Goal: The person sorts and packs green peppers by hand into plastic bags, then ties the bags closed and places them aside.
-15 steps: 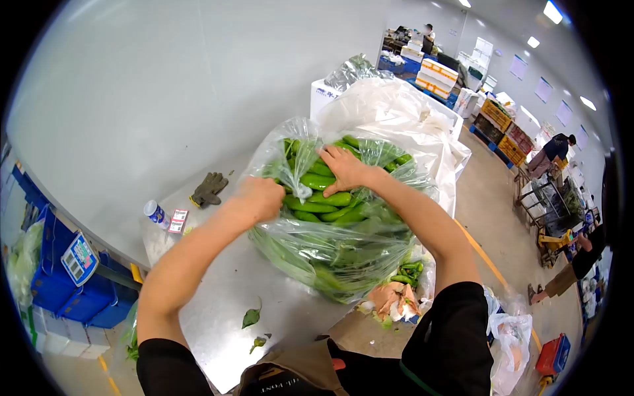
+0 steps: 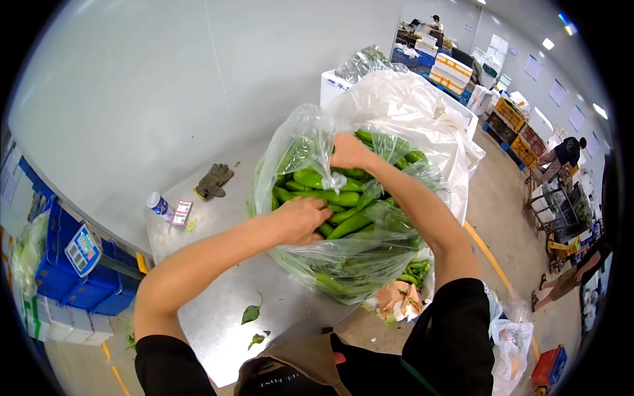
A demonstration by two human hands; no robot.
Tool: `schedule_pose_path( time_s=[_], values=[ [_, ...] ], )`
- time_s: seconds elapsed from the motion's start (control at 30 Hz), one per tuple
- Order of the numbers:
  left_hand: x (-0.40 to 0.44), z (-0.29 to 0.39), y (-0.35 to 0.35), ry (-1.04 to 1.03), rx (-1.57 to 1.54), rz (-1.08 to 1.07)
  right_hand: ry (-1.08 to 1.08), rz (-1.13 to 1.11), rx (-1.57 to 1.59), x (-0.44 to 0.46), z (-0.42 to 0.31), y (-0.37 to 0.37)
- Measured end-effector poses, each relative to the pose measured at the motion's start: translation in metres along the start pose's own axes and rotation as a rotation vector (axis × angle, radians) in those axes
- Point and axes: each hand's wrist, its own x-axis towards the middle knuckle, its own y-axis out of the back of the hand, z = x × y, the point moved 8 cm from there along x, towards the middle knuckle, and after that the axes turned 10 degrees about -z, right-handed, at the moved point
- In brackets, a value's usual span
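Observation:
A large clear plastic bag (image 2: 343, 254) full of long green peppers (image 2: 327, 179) stands open on the metal table (image 2: 218, 297). My left hand (image 2: 304, 220) lies over the bag's near left side, its fingers curled down onto the peppers. Deeper in, my right hand (image 2: 350, 152) is closed at the far side of the bag, beside a bunched, knotted piece of plastic (image 2: 333, 179). Its fingertips are hidden, so what it grips is unclear.
Left of the bag lie a dark work glove (image 2: 214, 181), a blue-and-white can (image 2: 159, 205) and printed labels (image 2: 182, 212). Torn leaves (image 2: 251, 313) rest near the front edge. Behind the bag, a white foam box (image 2: 332, 89) carries white plastic sheeting (image 2: 396, 99). People stand farther right.
My left hand has moved right and down, from the bag's left edge onto the peppers. My right hand has gone from spread on the peppers to curled farther back. The view has shifted slightly.

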Motion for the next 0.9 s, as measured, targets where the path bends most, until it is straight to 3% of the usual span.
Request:
schedule_pose_path(
  time_s=[0.07, 0.13, 0.23, 0.3, 0.33, 0.37, 0.47, 0.5, 0.6, 0.73, 0.87, 0.9],
  values=[
    [0.011, -0.018, 0.000, 0.098, -0.037, 0.079, -0.022, 0.077, 0.085, -0.004, -0.013, 0.039],
    [0.017, -0.023, -0.002, 0.156, -0.098, -0.094, -0.133, 0.114, 0.132, -0.013, -0.015, 0.067],
    [0.028, -0.021, -0.008, 0.198, -0.133, -0.277, -0.265, -0.033, 0.465, -0.035, -0.030, 0.086],
    [0.036, -0.018, -0.009, 0.245, -0.186, -0.445, -0.003, -0.018, 0.492, -0.037, -0.034, 0.093],
    [0.037, -0.014, -0.002, 0.271, -0.199, -0.405, 0.130, -0.007, 0.501, -0.045, -0.058, 0.104],
    [0.037, -0.009, 0.006, 0.296, -0.212, -0.363, 0.119, 0.159, 0.567, -0.064, -0.068, 0.119],
    [0.046, -0.007, 0.000, 0.263, -0.235, -0.294, -0.041, 0.138, 0.791, -0.086, -0.076, 0.139],
    [0.048, -0.003, 0.000, 0.235, -0.243, -0.280, 0.009, 0.080, 0.884, -0.087, -0.075, 0.139],
    [0.053, 0.003, 0.002, 0.283, -0.233, -0.279, 0.002, 0.082, 0.904, -0.089, -0.067, 0.134],
    [0.063, -0.006, -0.003, 0.149, -0.432, -0.292, 0.020, 0.155, 0.767, -0.088, -0.075, 0.153],
    [0.071, -0.003, 0.002, 0.161, -0.433, -0.310, 0.006, 0.159, 0.917, -0.057, -0.074, 0.157],
    [0.073, -0.001, 0.001, 0.186, -0.396, -0.304, -0.069, 0.126, 0.781, -0.051, -0.073, 0.161]
  ],
)
